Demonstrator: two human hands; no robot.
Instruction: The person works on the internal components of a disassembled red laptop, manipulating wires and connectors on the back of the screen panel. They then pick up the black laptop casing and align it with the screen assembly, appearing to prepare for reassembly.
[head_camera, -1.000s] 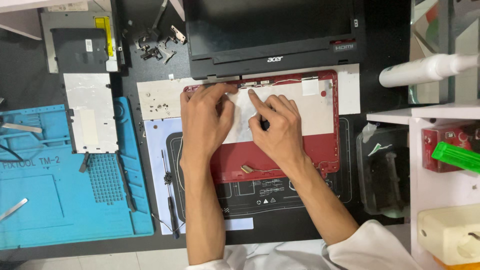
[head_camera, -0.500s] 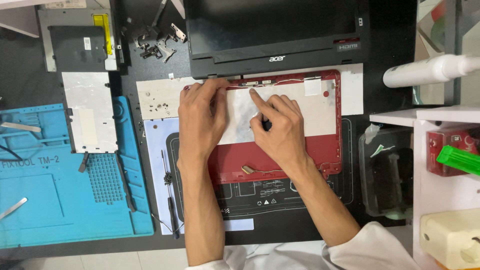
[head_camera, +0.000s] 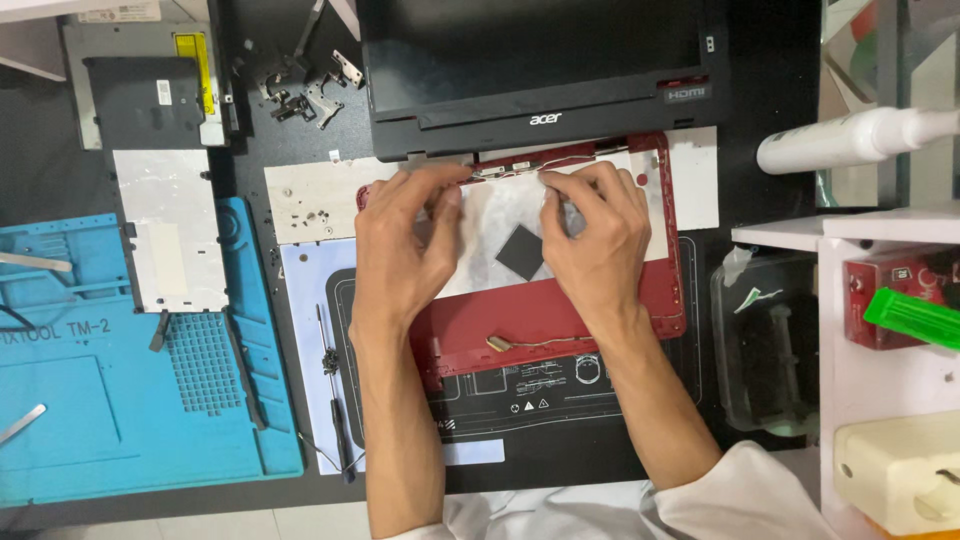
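Observation:
A red laptop shell (head_camera: 560, 315) lies open side up on the dark bench. A pale foil sheet (head_camera: 500, 215) with a small black square patch (head_camera: 521, 251) covers its upper part. My left hand (head_camera: 400, 245) rests on the sheet's left side, its fingertips at the shell's top edge. My right hand (head_camera: 600, 240) rests on the right side, fingers bent down onto the same top edge near a thin cable. Whether either hand pinches anything is not visible. A black laptop base (head_camera: 540, 70) sits just beyond the shell.
A blue work mat (head_camera: 110, 400) lies at the left, with a silver metal plate (head_camera: 170, 230) on it. A screwdriver (head_camera: 333, 400) lies beside my left forearm. Loose brackets and screws (head_camera: 300, 95) sit at the back. A white bottle (head_camera: 850, 140) and shelves (head_camera: 880, 380) stand at the right.
My right hand has shifted rightward, baring the black square patch on the foil. Both hands' fingertips have moved up to the shell's top edge.

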